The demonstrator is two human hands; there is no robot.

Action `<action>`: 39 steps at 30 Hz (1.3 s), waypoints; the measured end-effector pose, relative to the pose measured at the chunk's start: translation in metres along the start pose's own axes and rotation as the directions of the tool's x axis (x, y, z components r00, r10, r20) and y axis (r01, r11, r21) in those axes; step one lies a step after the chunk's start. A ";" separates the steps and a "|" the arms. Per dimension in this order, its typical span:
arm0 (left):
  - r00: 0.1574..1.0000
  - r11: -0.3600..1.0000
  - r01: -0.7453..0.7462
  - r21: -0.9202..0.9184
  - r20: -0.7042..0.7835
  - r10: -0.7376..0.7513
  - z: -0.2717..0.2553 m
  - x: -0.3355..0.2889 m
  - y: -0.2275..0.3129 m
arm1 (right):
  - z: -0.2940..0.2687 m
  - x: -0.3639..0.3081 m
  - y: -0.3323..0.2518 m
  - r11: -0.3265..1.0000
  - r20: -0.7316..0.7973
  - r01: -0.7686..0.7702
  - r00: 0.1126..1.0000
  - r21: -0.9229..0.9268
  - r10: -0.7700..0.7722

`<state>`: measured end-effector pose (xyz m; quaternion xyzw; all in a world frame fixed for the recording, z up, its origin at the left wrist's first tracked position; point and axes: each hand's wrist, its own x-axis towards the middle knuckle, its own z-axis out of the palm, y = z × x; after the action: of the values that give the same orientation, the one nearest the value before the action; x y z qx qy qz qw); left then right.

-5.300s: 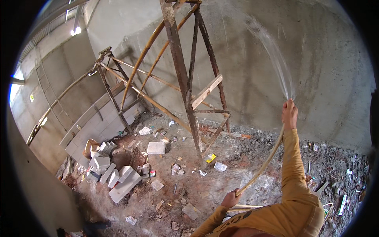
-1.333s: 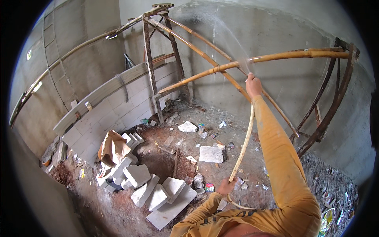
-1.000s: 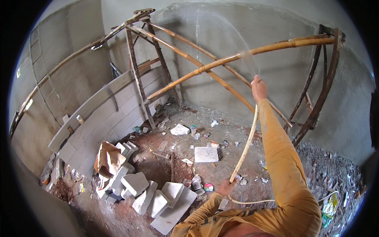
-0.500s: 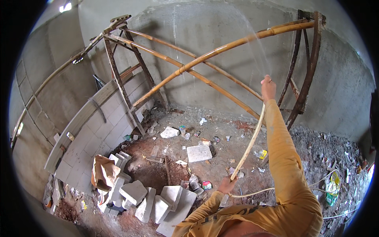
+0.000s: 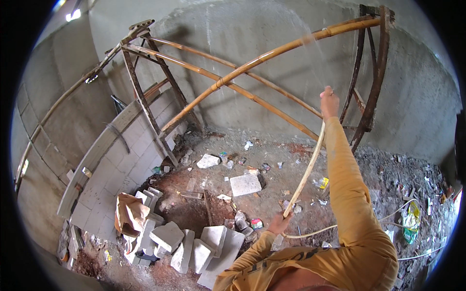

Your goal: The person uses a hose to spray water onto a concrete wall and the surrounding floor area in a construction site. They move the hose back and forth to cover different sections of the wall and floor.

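Observation:
A pale yellow hose [image 5: 309,167] runs between my two hands. My right hand [image 5: 329,103], arm stretched out and up, is closed round its upper end, and a thin spray of water [image 5: 315,56] leaves it toward the grey plastered wall [image 5: 262,43]. Lower down, near my body, my left hand [image 5: 279,223] grips the same hose. From there the hose loops off to the right along the ground. Crossed bamboo poles [image 5: 252,63] stand between me and the wall, tied to dark upright frames [image 5: 373,82].
White blocks [image 5: 183,250] lie piled at lower left beside a brown paper bag [image 5: 130,213]. A low block wall [image 5: 114,167] stands behind them. Litter and broken pieces cover the dirt floor [image 5: 286,179]. A green and yellow plastic bag [image 5: 411,223] lies at right.
The view has shifted slightly, so the scaffold sits a little higher and more to the left. Both hands keep their hold on the hose, and water still sprays at the wall.

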<state>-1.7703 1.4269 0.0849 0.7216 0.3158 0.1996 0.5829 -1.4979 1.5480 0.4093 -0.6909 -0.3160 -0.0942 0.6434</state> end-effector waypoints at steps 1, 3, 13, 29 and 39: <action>1.000 1.000 0.019 0.018 0.010 -0.019 -0.003 -0.003 0.013 | -0.006 0.001 0.003 1.000 -0.017 0.001 1.000 0.003 -0.001; 1.000 1.000 0.009 0.029 0.015 -0.010 -0.001 -0.003 0.016 | -0.015 0.003 0.008 1.000 -0.044 -0.019 0.999 -0.006 0.019; 0.999 0.998 -0.050 0.026 0.000 0.050 0.006 -0.012 0.011 | -0.015 -0.014 0.000 0.996 0.032 -0.040 0.999 -0.074 0.042; 0.991 0.971 -0.035 -0.235 -0.131 0.003 0.023 -0.046 -0.047 | 0.115 -0.091 -0.011 0.975 0.435 0.127 0.900 -0.183 -0.036; 0.994 0.988 0.052 -0.146 -0.089 -0.065 0.016 -0.053 -0.026 | 0.071 -0.085 -0.004 0.999 0.328 0.020 0.944 0.039 -0.032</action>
<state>-1.8032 1.3822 0.0604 0.6582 0.3485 0.2380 0.6234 -1.5861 1.5888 0.3557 -0.6812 -0.4296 0.0196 0.5925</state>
